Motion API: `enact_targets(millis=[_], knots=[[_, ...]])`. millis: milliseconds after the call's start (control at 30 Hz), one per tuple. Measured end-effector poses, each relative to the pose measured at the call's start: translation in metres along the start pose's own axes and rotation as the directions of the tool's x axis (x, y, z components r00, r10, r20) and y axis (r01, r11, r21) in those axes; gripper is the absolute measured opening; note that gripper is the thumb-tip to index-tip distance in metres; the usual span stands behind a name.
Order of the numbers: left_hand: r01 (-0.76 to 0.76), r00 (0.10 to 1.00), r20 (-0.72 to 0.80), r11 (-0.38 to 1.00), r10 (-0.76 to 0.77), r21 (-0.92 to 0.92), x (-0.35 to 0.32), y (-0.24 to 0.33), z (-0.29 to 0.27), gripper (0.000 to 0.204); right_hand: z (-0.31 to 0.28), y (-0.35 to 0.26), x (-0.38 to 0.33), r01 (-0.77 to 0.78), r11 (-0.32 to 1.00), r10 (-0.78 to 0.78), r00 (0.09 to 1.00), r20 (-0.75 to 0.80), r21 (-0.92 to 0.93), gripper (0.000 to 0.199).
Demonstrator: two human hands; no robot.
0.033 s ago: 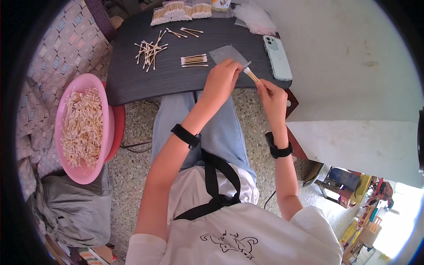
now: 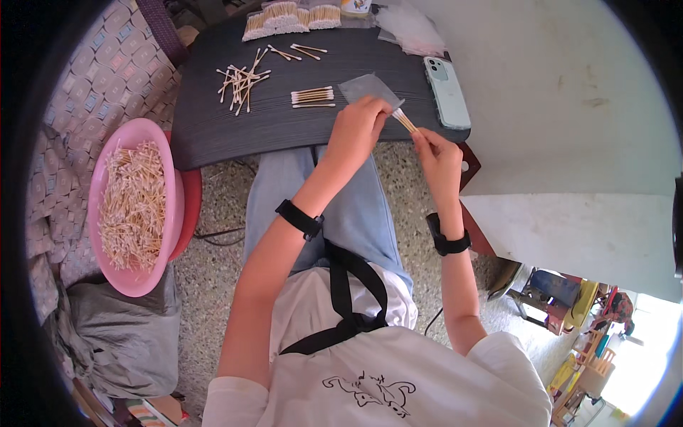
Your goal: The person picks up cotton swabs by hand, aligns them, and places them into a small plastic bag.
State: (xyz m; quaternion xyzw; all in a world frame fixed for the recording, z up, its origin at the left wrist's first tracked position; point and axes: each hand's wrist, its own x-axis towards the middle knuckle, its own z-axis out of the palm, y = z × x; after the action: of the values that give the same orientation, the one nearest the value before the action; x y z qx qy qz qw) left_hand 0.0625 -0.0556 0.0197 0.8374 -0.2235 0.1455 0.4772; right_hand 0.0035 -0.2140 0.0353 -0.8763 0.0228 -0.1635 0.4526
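Note:
My left hand [image 2: 363, 121] pinches a small clear plastic bag [image 2: 366, 87] near its open end, above the right part of the dark table. A small bunch of cotton swabs [image 2: 405, 121] is gripped by my right hand [image 2: 435, 151], its white tips at the mouth of the bag. Whether the tips are inside cannot be made out. Left of my left hand, a neat row of cotton swabs [image 2: 313, 97] lies on the table. Farther left is a loose, crossed heap of swabs [image 2: 243, 82], with a few stray swabs [image 2: 307, 51] behind it.
Packed bags of swabs [image 2: 292, 18] line the table's far edge, beside a stack of clear bags [image 2: 413, 30]. A pale phone [image 2: 447, 94] lies at the right edge of the black table [image 2: 235, 142]. Left of the table stands a pink basin [image 2: 173, 213] full of swabs.

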Motion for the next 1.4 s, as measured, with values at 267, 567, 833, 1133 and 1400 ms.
enact_targets(millis=[267,567,833,1133,1400], knots=[[0.273,0.962,0.085,0.874,-0.261,-0.402,-0.011,-0.005,0.006,0.016,0.000,0.005,-0.015,-0.160,0.980,0.163,0.987,-0.010,0.118,0.019],[0.026,0.993,0.119,0.994,-0.014,-0.102,-0.016,-0.005,0.010,0.023,0.001,0.013,-0.024,-0.156,0.987,0.155,0.987,-0.035,-0.039,0.019],[0.004,0.988,0.152,0.997,0.009,-0.081,-0.016,-0.002,0.012,0.022,-0.005,0.018,-0.034,-0.185,0.982,0.183,0.982,-0.042,-0.042,0.019],[-0.104,0.988,0.122,0.994,0.098,0.042,-0.019,-0.004,0.017,0.015,-0.008,0.026,-0.039,-0.209,0.978,0.209,0.977,-0.035,-0.003,0.020],[-0.150,0.989,-0.001,0.988,0.150,0.041,-0.022,0.016,0.017,0.015,-0.006,0.002,-0.039,-0.211,0.977,0.211,0.977,-0.017,0.009,0.019]])
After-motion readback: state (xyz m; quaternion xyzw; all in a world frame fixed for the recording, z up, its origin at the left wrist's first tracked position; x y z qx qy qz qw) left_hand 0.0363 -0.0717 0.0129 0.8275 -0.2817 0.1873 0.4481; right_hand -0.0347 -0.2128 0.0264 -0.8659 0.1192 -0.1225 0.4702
